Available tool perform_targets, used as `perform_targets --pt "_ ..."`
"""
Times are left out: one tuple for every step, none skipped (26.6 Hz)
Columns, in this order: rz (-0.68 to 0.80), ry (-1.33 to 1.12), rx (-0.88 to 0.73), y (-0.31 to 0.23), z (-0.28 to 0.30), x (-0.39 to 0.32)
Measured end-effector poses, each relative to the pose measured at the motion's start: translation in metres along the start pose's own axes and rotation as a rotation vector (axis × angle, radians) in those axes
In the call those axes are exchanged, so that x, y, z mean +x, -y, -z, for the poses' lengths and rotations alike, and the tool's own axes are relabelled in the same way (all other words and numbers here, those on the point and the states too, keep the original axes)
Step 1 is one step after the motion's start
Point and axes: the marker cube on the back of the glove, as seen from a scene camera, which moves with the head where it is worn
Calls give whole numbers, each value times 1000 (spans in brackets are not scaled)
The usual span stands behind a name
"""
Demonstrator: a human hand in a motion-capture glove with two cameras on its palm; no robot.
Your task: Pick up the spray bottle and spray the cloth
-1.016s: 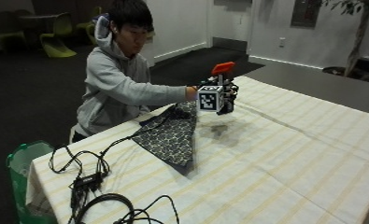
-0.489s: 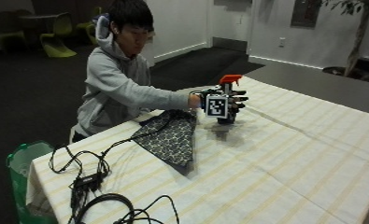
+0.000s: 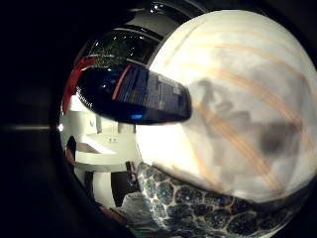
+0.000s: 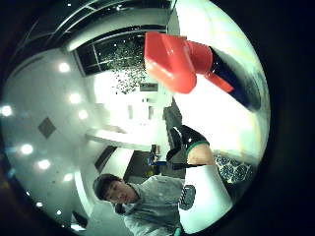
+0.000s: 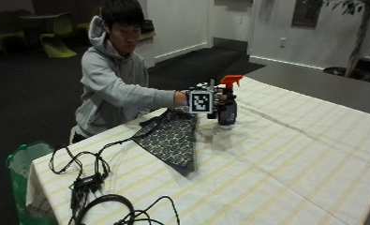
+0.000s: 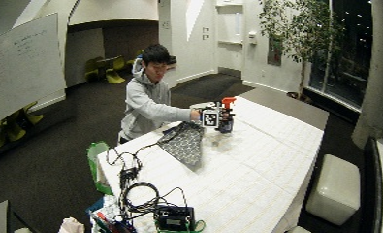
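The dark blue spray bottle [image 5: 227, 111] with a red trigger head [image 5: 230, 79] stands upright on the striped tablecloth [image 5: 284, 159], just right of the cloth. My gloved right hand [image 5: 210, 101] hovers at the bottle's left side, level with its neck. Both palm views show the bottle [image 3: 138, 94] and its red head [image 4: 172, 59] a short way off the palm, with no finger around them. The dark patterned cloth [image 5: 172, 136] lies flat on the table to the left of the hand, and its edge shows under the palm [image 3: 198, 208].
Black cables [image 5: 91, 178] trail over the near left corner of the table. A green bag [image 5: 22, 164] hangs beside that corner. A black device [image 6: 175, 218] sits at the table's near end. Bare striped tablecloth stretches to the right of the bottle.
The bottle came down and to the right from its raised spot and now stands on the table. Since then the hand has drawn back a little to the left while the bottle stayed put.
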Motion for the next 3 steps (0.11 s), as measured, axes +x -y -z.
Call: perform_targets --pt "6 -33 -40 -11 2 3" --pt "12 -62 -72 -19 4 5" --pt "15 -79 -89 -24 6 7"
